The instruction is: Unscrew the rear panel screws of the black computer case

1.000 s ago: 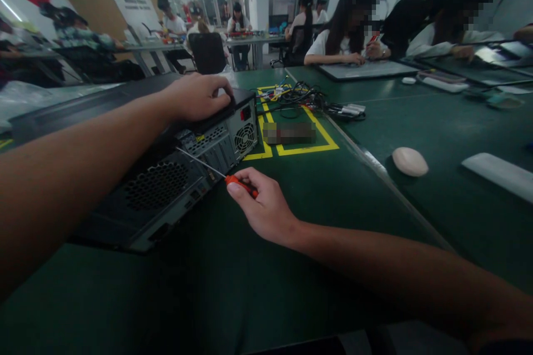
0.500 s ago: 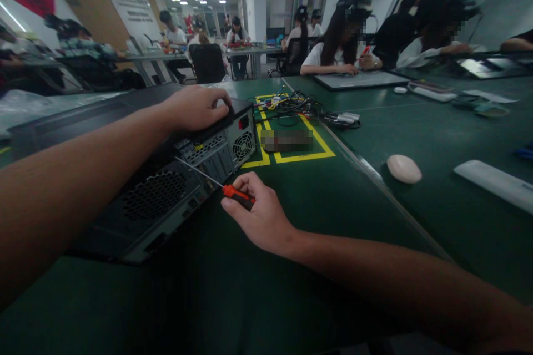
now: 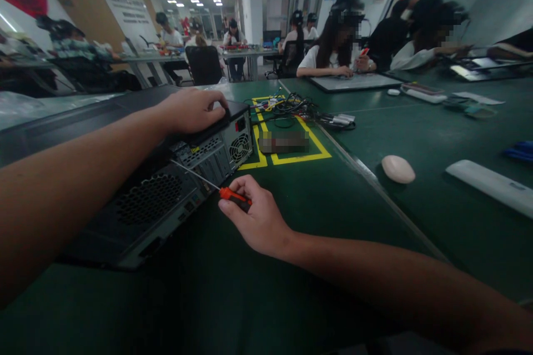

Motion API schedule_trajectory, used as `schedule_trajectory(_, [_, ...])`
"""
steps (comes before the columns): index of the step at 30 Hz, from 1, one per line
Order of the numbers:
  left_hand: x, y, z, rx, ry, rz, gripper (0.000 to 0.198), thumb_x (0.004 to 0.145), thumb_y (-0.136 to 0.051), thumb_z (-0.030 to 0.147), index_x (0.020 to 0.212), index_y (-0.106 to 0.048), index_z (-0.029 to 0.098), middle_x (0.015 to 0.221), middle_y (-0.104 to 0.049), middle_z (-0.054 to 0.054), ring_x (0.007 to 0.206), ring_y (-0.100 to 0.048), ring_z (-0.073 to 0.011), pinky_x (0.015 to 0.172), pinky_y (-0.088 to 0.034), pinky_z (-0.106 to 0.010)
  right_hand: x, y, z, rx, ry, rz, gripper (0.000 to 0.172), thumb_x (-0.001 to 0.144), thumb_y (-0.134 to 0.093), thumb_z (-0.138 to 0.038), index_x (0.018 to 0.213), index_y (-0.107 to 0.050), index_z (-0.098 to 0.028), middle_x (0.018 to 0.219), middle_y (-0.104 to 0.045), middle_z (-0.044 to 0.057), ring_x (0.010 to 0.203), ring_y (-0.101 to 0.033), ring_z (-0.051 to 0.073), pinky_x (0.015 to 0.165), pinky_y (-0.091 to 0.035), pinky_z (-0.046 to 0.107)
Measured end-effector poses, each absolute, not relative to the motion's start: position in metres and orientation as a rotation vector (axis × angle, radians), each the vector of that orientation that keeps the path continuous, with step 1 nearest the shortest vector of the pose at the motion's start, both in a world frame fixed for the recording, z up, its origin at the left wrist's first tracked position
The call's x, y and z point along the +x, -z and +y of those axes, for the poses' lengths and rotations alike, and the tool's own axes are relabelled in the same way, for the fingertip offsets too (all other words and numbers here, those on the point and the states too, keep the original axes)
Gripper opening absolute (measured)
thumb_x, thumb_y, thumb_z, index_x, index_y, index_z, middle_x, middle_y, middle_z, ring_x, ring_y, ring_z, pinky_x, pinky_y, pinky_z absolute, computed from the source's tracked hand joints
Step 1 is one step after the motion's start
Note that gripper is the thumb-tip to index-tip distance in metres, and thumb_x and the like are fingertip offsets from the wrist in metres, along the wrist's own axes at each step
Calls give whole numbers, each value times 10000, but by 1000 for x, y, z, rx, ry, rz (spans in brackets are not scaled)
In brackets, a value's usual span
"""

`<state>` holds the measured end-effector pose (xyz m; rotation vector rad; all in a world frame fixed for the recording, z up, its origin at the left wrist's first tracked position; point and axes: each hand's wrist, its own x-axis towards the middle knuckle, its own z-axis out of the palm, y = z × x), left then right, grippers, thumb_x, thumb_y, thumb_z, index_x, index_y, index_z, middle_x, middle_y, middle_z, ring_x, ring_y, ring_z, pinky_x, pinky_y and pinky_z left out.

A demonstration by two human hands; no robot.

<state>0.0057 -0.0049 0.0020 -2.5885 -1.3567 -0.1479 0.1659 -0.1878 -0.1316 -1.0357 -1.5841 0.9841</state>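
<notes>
A black and grey computer case (image 3: 135, 249) lies on the green table at the left, its rear panel facing me. On its top panel, close to the far rear edge, rests my left hand (image 3: 195, 110), thumb apart from the bent fingers; some fingertips are hidden. My right hand (image 3: 260, 213) is closed around the orange and black handle of a screwdriver (image 3: 230, 195). The thin metal shaft slants up and left to the rear panel, and its tip is at the dark upper edge above the honeycomb vent. Whether it sits in a screw, I cannot tell.
Beyond the case lie tangled cables (image 3: 297, 106) and a blurred-out dark object (image 3: 285, 142) within yellow tape lines. At the right are a pale computer mouse (image 3: 398, 169) and a long white bar (image 3: 491, 183). Across the table a person (image 3: 333, 44) works over a flat panel (image 3: 353, 82).
The view has shifted slightly, so the scene sits a little further left. Both hands keep their places on the case and the screwdriver.
</notes>
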Motion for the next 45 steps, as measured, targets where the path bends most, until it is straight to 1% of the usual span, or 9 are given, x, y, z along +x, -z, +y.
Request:
schedule_trajectory(4, [7,-3,-6,-2602,140,-1381,469,990,-404,431,1299,-676,206,970,-690,-70,802,-574,-223,831,-433,-403,165,133,-187,-1032,-985,-1570,156,920,-687,-339,966,-578,-237,832,-596,-31,772,-575,167,732,-456,333])
schedule_trajectory(16, [7,-3,-8,-2600,147,-1377,441,990,-406,433,1269,-674,220,934,-684,-53,793,-562,-202,802,-413,-376,166,135,-187,-1031,-970,-1589,159,938,-674,-360,980,-589,-233,844,-610,-24,770,-581,169,729,-461,326])
schedule_trajectory(23, [6,-3,-6,-2612,155,-1365,462,977,-409,436,1282,-679,219,960,-697,-65,819,-599,-232,805,-423,-387,165,134,-187,-1024,-970,-1581,148,940,-660,-356,969,-593,-227,818,-594,-29,746,-568,157,712,-455,307])
schedule_trajectory(32, [8,-4,-10,-2618,154,-1383,474,980,-408,444,1293,-682,217,988,-722,-82,855,-609,-244,796,-426,-386,167,135,-186,-983,-952,-1590,164,993,-619,-360,978,-663,-203,857,-652,-1,800,-615,170,755,-481,320])
schedule_trajectory(36, [8,-5,-10,-2612,141,-1393,483,984,-405,470,1299,-682,231,1032,-731,-92,908,-630,-263,835,-449,-398,166,136,-186,-976,-921,-1613,203,1020,-575,-373,985,-685,-206,864,-671,6,816,-630,176,769,-484,332])
schedule_trajectory(38, [8,-5,-10,-2612,131,-1399,486,982,-406,472,1306,-680,234,1048,-735,-92,926,-640,-273,853,-457,-405,165,135,-186,-985,-956,-1591,179,996,-611,-379,1029,-666,-211,871,-672,2,800,-631,174,751,-490,330])
schedule_trajectory(40, [9,-5,-11,-2615,128,-1400,495,980,-402,464,1315,-676,224,1051,-736,-96,921,-646,-279,852,-461,-409,165,134,-187,-1009,-986,-1563,202,943,-683,-377,1062,-626,-224,877,-665,-8,787,-627,174,742,-497,331])
schedule_trajectory(42, [9,-5,-12,-2619,130,-1401,502,979,-396,457,1320,-672,213,1035,-733,-100,894,-646,-277,837,-462,-410,164,134,-187,-1029,-990,-1553,236,896,-730,-349,1046,-586,-237,865,-647,-21,789,-625,175,752,-501,337])
schedule_trajectory(45, [9,-5,-12,-2620,129,-1395,492,984,-390,450,1317,-671,222,1027,-729,-95,899,-643,-270,838,-456,-410,164,135,-186,-1016,-977,-1571,190,894,-715,-303,994,-565,-243,855,-625,-29,802,-621,174,766,-498,342])
